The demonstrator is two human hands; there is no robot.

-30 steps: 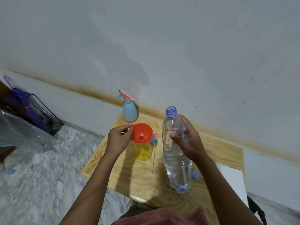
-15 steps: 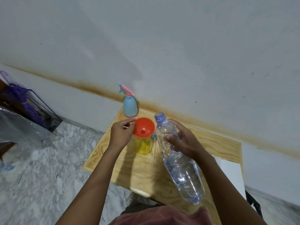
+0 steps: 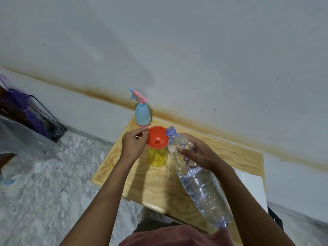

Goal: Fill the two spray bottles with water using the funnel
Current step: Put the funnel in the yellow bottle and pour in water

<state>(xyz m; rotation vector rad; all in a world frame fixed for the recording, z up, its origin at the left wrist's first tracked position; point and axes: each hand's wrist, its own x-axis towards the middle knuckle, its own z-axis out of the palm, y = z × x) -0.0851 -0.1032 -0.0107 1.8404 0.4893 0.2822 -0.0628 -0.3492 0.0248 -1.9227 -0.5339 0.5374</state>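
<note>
While the left hand [image 3: 133, 145] pinches the rim of the orange funnel [image 3: 157, 137] sitting in the yellow spray bottle [image 3: 158, 158] on the wooden table [image 3: 236, 157], the right hand [image 3: 198, 154] is wrapped around the water bottle [image 3: 200, 180], tilted with its mouth at the funnel's edge. Blue spray bottle [image 3: 142, 115] stands just behind.

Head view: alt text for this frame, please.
The right hand tilts an uncapped water bottle with its mouth at the rim of an orange funnel seated in a yellow bottle; the left hand steadies the funnel. A blue spray bottle stands behind.
</note>
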